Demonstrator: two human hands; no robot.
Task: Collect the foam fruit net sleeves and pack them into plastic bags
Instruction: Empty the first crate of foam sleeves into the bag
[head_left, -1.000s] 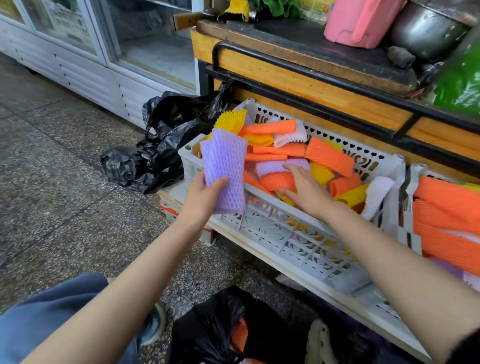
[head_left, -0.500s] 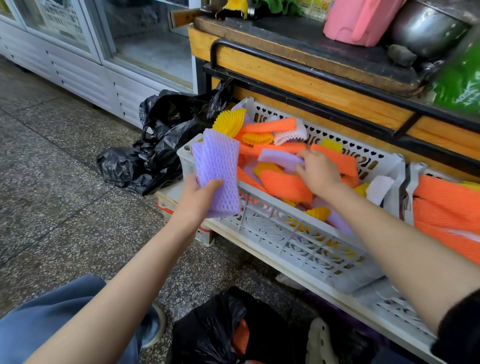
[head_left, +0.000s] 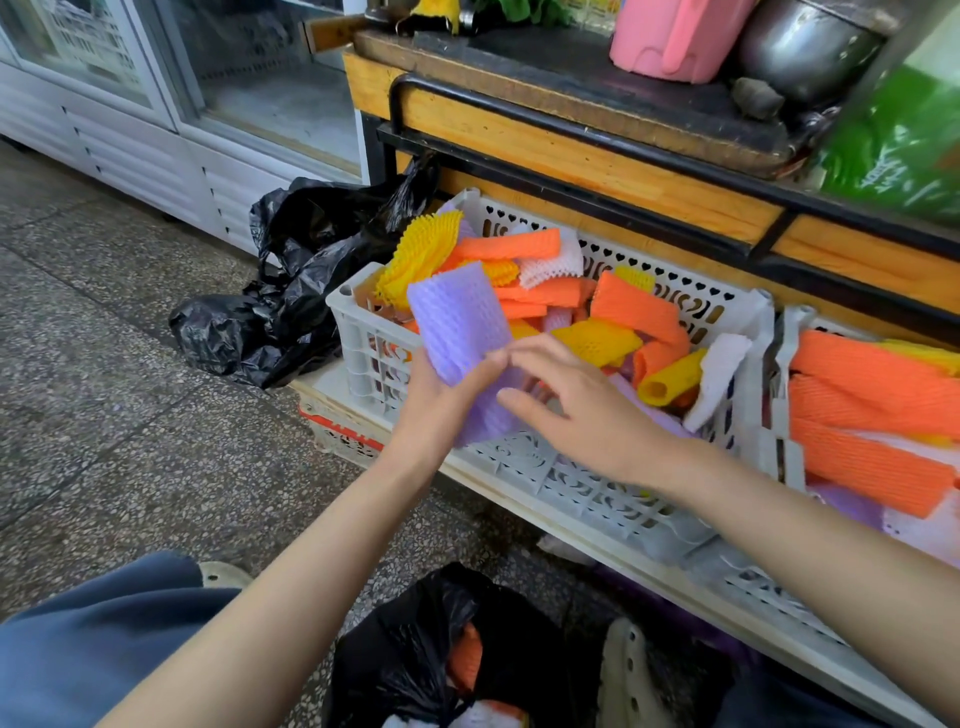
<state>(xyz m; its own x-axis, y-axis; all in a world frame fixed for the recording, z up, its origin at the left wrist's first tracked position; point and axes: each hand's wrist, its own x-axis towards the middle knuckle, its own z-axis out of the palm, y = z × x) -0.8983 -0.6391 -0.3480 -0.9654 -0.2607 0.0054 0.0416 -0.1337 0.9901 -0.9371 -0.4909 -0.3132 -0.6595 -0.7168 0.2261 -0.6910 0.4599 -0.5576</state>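
Purple foam sleeve (head_left: 457, 322) held upright over the front left corner of the white crate (head_left: 545, 478), left hand (head_left: 434, 410) clamped round it; right hand (head_left: 587, 415) touches its lower part, fingers apart; black bag (head_left: 405, 654) below on the floor

A: The sleeve (head_left: 457, 322) in the left hand (head_left: 436, 410) is looking like soft, matt foam mesh.
B: And the crate (head_left: 571, 478) under the right hand (head_left: 587, 415) is showing dull, hard plastic; the bag (head_left: 291, 312) left of both is gleaming, crinkly.
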